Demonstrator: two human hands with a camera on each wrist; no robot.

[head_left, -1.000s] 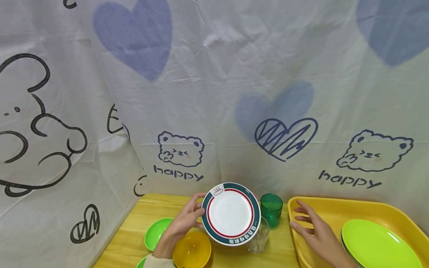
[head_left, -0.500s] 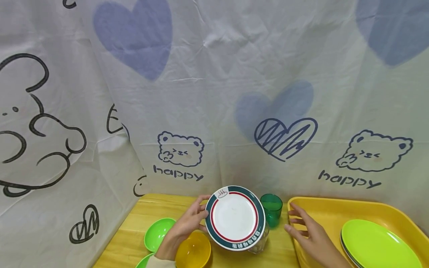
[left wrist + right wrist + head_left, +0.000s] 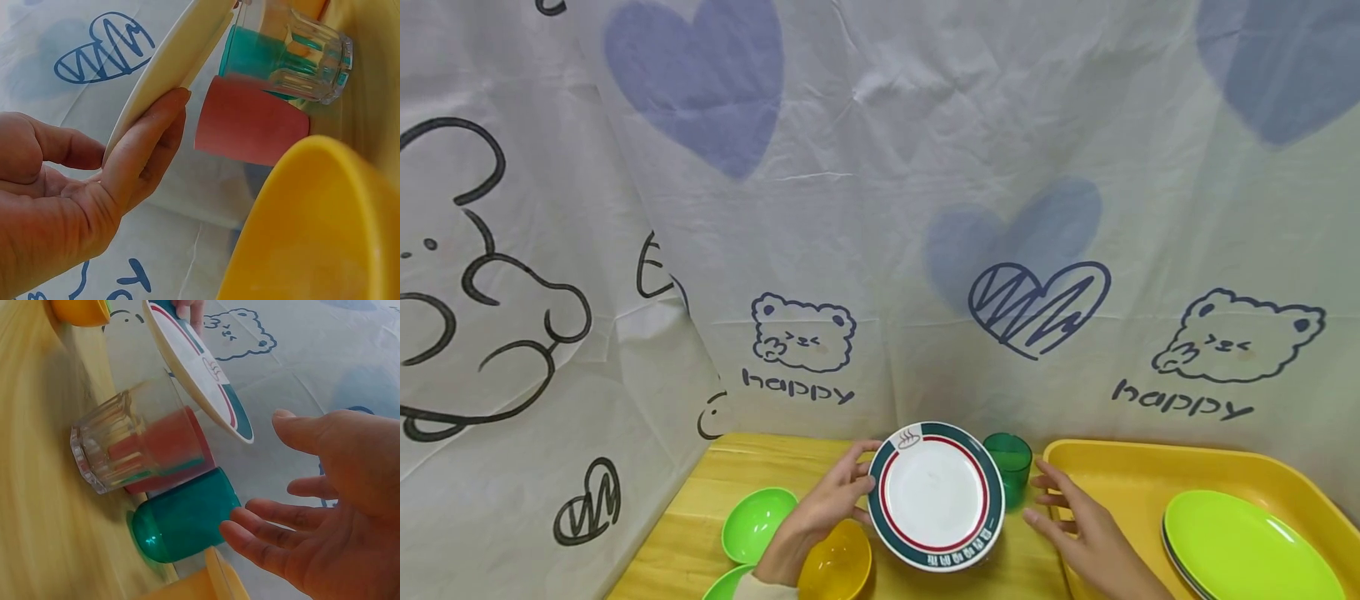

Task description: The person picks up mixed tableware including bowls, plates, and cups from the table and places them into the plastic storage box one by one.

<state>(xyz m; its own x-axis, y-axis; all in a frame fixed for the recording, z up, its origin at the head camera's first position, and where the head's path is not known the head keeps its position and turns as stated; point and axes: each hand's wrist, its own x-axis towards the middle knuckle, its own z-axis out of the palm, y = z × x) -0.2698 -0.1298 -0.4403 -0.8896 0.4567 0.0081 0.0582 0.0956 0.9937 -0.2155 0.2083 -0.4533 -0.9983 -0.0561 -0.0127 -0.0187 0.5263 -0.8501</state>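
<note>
A white plate (image 3: 934,493) with a dark green rim band and a red ring is tilted up above the table. My left hand (image 3: 835,496) pinches its left edge, thumb on the front and fingers behind, as the left wrist view shows. To the right of the plate, my right hand (image 3: 1086,525) is spread with nothing in it, beside the left edge of the yellow tray (image 3: 1112,467). Its fingertips are near the green cup (image 3: 1011,467). Behind the plate stand a clear glass (image 3: 144,437) and a red cup (image 3: 247,122), both hidden in the head view.
Green bowls (image 3: 758,525) and a yellow bowl (image 3: 838,562) sit on the wooden table (image 3: 760,454) at the left. Inside the tray lies a stack of plates with a lime green plate (image 3: 1247,546) on top. A printed cloth (image 3: 880,208) hangs behind the table.
The plate in my left hand has moved right and slightly down, now covering the clear glass in the head view. My right hand has shifted left toward it.
</note>
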